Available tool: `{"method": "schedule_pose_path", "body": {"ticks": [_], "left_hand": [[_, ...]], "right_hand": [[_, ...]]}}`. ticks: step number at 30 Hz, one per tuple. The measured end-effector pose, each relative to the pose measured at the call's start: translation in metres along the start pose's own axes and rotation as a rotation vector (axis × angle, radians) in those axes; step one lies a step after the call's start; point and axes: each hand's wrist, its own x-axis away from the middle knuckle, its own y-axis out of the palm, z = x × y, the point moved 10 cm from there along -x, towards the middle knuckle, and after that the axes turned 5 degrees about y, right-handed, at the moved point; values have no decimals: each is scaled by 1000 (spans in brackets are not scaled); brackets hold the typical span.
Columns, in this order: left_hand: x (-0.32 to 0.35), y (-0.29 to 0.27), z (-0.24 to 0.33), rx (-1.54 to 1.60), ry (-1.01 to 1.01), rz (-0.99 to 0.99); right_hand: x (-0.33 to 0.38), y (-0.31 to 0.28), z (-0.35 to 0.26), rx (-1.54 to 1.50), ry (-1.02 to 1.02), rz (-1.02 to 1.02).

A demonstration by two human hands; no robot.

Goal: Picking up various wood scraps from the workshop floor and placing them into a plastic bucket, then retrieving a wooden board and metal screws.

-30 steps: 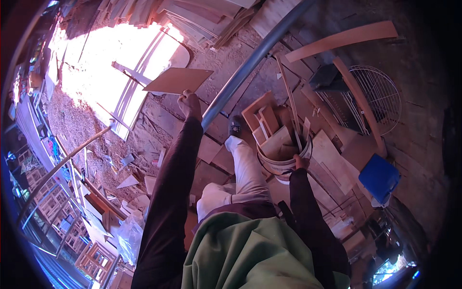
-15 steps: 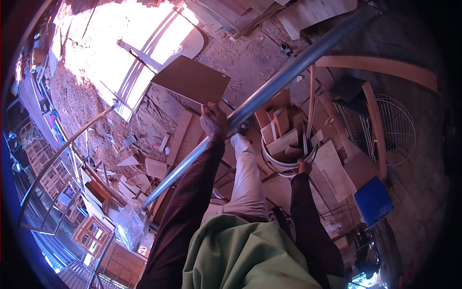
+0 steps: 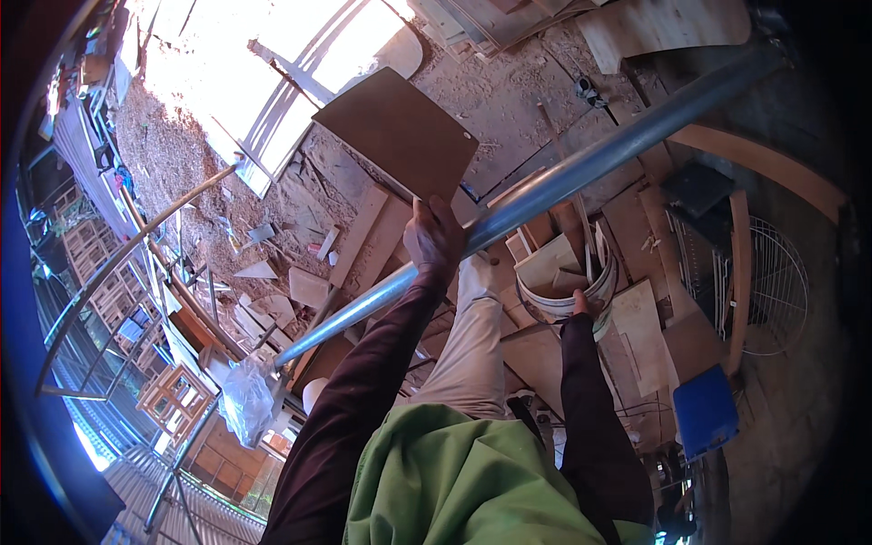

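Note:
My left hand (image 3: 434, 238) is closed on the near corner of a flat, thin brown board (image 3: 400, 132) that has a small pale spot near its right corner. The board is held out ahead of me, above the littered ground. Down to the right, my right hand (image 3: 583, 309) grips the near rim of a pale bucket (image 3: 607, 280). Several wood offcuts (image 3: 549, 268) stick up out of that bucket. A metal pipe (image 3: 563, 186) slants between me and the bucket's far side, crossing close beside my left hand and hiding part of my foot.
Sawdust and wood scraps (image 3: 263, 271) cover the ground at left. Stacked boards (image 3: 495, 23) lie at the far side. To the right are a curved wooden piece (image 3: 763, 163), a wire fan guard (image 3: 772, 291) and a blue panel (image 3: 706, 411). A clear plastic bag (image 3: 247, 400) hangs at lower left.
The view has shifted, so most things sit farther right. My left hand still holds the board, and my right hand stays on the bucket rim. My shoe is now largely hidden by the pipe.

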Motion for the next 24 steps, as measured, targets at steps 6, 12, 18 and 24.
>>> {"method": "schedule_pose_path", "body": {"ticks": [6, 12, 18, 24], "left_hand": [[4, -1, 2, -9, 23, -37], [6, -7, -1, -41, 30, 3], [4, -15, -7, -91, 30, 71], [4, -9, -7, -61, 3, 54]], "right_hand": [[12, 32, -63, 101, -147, -89], [84, 92, -177, 96, -322, -152], [125, 172, -259, -250, -456, -422], [85, 249, -271, -15, -704, -360]]}}
